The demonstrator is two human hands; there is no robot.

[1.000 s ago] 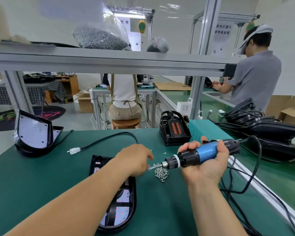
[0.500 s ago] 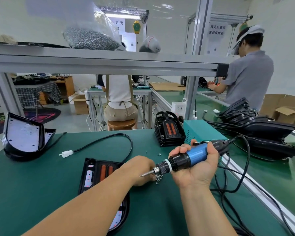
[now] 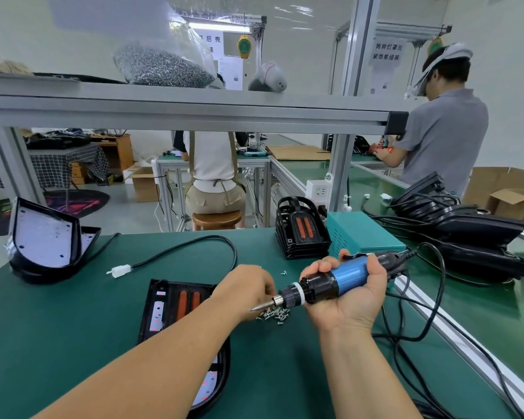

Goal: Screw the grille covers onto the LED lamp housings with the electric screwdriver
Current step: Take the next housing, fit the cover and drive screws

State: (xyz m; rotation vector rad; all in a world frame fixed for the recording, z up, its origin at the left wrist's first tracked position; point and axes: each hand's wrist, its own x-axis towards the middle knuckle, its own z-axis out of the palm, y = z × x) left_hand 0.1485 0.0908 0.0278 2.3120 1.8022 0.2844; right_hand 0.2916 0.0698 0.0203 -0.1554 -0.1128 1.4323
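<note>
Far left of the table [image 3: 58, 328]: open lamp shells [image 3: 43, 246] stacked, the top one leaning upright. Next, a black cable ending in a white connector [image 3: 121, 270], lying loose. LED lamp housing [image 3: 159, 313] lies flat in front, long axis running away from the person, square end far, rounded end near. Grille cover [image 3: 188, 300] with two orange bars shows at its far end; the left forearm crosses its middle and hides that part. Left hand [image 3: 245, 293] is palm down, fingers curled onto the small pile of screws [image 3: 274, 314]; can't tell if one is pinched. Right hand [image 3: 351, 294] is palm up, wrapped round the electric screwdriver [image 3: 330, 282]: axis near horizontal, bit pointing left and slightly down, tip just over the screws, cord leaving the right end. Behind: stack of spare covers [image 3: 303, 234], teal box [image 3: 360, 237], heap of black housings [image 3: 472, 234] far right
</note>
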